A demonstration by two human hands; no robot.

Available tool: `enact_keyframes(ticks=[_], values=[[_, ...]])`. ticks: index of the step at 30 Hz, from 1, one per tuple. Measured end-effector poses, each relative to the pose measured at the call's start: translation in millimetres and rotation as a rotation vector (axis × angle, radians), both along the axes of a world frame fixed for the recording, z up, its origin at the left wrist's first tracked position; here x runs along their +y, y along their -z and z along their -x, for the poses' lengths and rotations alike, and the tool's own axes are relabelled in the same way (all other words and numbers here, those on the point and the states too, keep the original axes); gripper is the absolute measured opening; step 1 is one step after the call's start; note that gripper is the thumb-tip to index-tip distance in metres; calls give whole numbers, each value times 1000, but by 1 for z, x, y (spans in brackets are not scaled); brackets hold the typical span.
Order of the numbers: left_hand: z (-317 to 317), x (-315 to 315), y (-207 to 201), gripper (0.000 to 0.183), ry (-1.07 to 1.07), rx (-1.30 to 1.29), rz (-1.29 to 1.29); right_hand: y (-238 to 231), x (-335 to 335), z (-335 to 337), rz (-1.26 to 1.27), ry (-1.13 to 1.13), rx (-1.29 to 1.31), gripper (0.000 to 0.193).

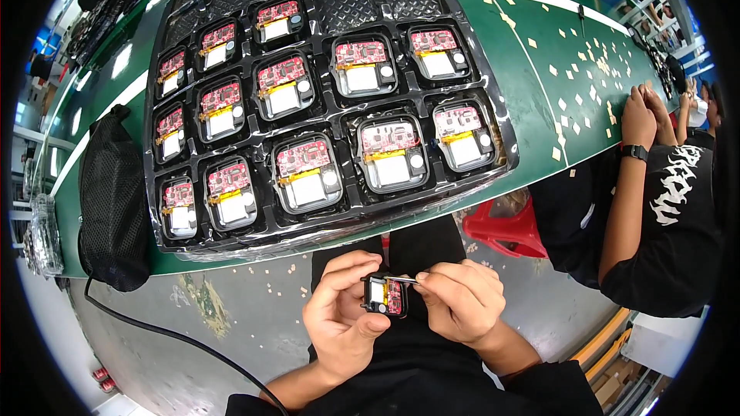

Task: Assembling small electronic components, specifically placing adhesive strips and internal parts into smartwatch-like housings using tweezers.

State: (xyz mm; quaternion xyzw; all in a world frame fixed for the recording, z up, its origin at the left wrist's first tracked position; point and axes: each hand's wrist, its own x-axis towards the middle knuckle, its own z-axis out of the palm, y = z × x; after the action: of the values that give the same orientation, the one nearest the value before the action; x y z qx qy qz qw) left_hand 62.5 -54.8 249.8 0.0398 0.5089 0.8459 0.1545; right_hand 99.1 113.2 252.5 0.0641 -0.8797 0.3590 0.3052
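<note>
Over my lap, my left hand (339,316) grips a small open device case (375,310) between thumb and fingers. Inside the black frame show a white battery-like block, a yellow strip and a red circuit board. My right hand (465,300) pinches a thin metal tool, seemingly tweezers (404,280), whose tip reaches the upper edge of the case. Whether the tip touches a part is too small to tell. Ahead of both hands lies a black plastic tray (348,6) with several similar open cases (307,173) in its compartments.
The tray rests on a green workbench (516,54) with small pale squares (593,96) scattered at right. A black mesh-covered object (116,192) stands at left, near a black cable (181,334). A red stool (505,227) and a co-worker in black (663,223) are to the right.
</note>
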Motion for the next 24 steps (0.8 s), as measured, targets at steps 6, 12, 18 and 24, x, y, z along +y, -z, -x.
enact_keyframes(ticks=[6, 12, 18, 24], values=[[5, 2, -4, 66, -28, 119, -26, -3, 6, 5, -127, -41, 57, 25], [6, -13, -22, 63, 81, 195, -118, -23, 16, 8, -39, -116, 105, 25], [39, -18, -81, 38, 56, 509, 14, -31, 60, 34, 286, 244, 173, 21], [96, -24, -119, 66, 143, 830, 304, -26, 99, 95, 718, 231, 19, 17]])
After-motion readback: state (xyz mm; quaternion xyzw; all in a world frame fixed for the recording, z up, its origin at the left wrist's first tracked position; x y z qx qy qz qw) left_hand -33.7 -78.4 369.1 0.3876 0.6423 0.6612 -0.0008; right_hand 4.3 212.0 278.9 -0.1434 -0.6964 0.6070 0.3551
